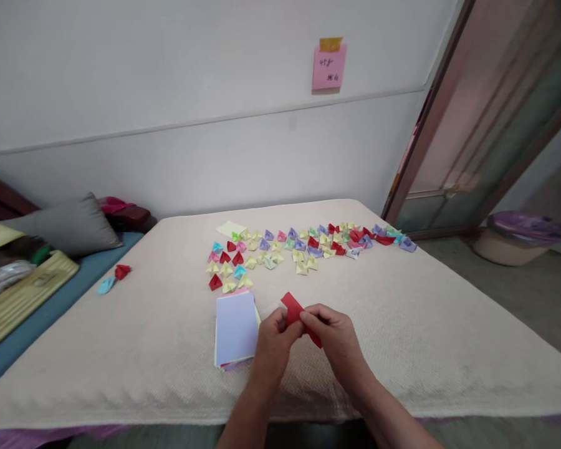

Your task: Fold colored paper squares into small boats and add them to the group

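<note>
A folded strip of red paper [292,305] is pinched between my two hands above the cloth. My left hand [275,333] grips its left edge with thumb and fingers. My right hand [333,332] presses its thumb on the middle, and the strip's lower end shows beneath that hand. Just left of my left hand lies a stack of coloured paper sheets [236,327], pale lavender on top. Beyond my hands stand many small folded paper boats, among them a red one [215,282] and a yellow one [302,268].
A cream cloth [159,349] covers the table. A pale yellow sheet [231,228] lies at the back. Red [122,271] and light blue [106,285] folded pieces lie far left. A pink note [329,67] is taped on the wall. A bin [514,246] stands right.
</note>
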`<state>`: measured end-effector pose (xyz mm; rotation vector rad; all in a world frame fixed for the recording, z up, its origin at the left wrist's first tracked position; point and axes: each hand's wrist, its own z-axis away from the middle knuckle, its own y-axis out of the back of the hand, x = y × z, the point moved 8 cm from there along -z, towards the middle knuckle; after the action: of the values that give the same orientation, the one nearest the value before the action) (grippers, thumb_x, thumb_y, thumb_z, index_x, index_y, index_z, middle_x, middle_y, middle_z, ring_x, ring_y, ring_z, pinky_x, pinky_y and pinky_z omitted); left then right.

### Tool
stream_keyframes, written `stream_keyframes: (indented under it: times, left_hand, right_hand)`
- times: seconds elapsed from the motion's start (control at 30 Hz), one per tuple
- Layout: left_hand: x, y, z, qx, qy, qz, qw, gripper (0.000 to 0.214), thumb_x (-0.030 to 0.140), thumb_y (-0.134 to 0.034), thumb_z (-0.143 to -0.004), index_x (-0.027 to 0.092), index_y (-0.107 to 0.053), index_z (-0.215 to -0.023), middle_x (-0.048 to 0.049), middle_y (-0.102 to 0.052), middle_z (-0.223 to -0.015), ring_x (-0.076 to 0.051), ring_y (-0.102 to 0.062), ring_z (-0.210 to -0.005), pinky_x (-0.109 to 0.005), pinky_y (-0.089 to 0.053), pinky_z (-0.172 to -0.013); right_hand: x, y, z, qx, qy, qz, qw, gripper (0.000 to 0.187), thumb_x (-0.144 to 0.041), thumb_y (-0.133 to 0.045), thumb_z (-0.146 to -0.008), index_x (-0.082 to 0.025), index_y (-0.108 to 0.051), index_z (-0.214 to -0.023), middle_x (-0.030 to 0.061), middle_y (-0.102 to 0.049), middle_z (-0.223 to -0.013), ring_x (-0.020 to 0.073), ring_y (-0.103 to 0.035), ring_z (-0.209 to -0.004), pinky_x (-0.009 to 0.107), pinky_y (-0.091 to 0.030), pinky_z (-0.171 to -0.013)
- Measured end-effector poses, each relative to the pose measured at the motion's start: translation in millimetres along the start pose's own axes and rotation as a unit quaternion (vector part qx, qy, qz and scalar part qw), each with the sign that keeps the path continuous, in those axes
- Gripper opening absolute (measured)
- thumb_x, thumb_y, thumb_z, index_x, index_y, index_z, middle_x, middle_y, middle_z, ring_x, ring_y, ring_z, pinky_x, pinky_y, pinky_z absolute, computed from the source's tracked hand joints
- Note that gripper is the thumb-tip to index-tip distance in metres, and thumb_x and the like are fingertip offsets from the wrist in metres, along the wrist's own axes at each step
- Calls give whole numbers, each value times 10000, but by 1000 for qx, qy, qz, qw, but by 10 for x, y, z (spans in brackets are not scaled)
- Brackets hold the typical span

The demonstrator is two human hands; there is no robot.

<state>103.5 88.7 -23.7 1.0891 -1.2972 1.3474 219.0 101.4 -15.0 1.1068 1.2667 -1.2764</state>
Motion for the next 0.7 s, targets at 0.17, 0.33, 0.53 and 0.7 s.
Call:
stream_keyframes:
  times: [0.17, 0.33, 0.53, 0.7]
  left_hand:
    - [119, 182, 21, 93, -27, 46, 994, 200, 274, -621, -759, 164, -561, -914, -29, -622, -830, -140, -562, -758, -260, -432, -702]
    - [123, 216, 37, 85, -8, 99, 991, 163, 266, -643, -731, 153, -573, -826, 16, -574, -695, -94, -506, -613, -220, -398, -599]
    - [81, 229, 17, 74, 23, 95, 992, 398, 163, -715, -602, 173, -582, -977, 39, -588, -677, -90, -505, -611, -208, -382, -598]
    - [115, 265, 22, 78, 2, 55, 995, 142, 219, -689, -644, 150, -587, -717, 41, -546, -616, -83, -460, -569, -201, -350, -551]
  right_hand:
    - [38, 12, 16, 19, -5, 47, 999, 177, -314, -629, -702, -170, -643, -601, -30, -489, -473, 95, -370, -435, 225, -262, -398]
    - [44, -105, 52, -24, 0, 72, 997, 185, -309, -619, -712, -166, -647, -597, -23, -507, -482, 92, -381, -435, 222, -269, -399]
    - [53, -143, 47, -41, -18, 68, 997, 193, -341, -634, -698, -163, -663, -629, -39, -490, -470, 83, -363, -430, 213, -261, -394]
    - [78, -175, 61, -67, -43, 42, 996, 168, -328, -643, -678, -165, -662, -645, -50, -477, -457, 71, -346, -400, 202, -239, -375]
